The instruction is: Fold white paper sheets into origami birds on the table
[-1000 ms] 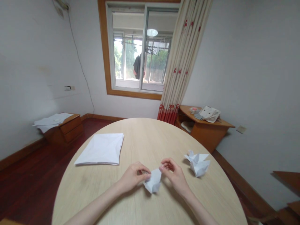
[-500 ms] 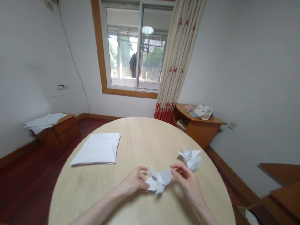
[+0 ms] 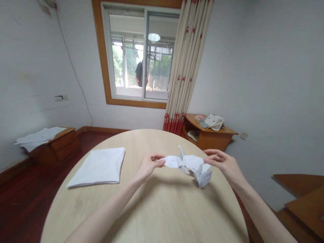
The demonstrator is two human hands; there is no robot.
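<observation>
A white folded-paper origami crane (image 3: 174, 161) is stretched between my two hands, raised over the table. My left hand (image 3: 150, 165) pinches the tip of its left wing between thumb and fingers. At the other end, my right hand (image 3: 222, 160) pinches the right wing, thumb below and fingers above. One narrow folded point stands up from the crane's middle. Just behind and below the right wing is a second white origami piece (image 3: 203, 177), partly covered by the crane.
A stack of white paper sheets (image 3: 98, 166) lies on the left of the round wooden table (image 3: 141, 216). A corner cabinet (image 3: 215, 140) with a cloth bag (image 3: 214, 121) stands beyond, beside the curtain (image 3: 183, 67). A low drawer cabinet (image 3: 64, 143) is at the left wall.
Both hands have lifted the crane up and away from me, drawing its wings apart into a wide spread. It now overlaps the second piece. The view has shifted slightly.
</observation>
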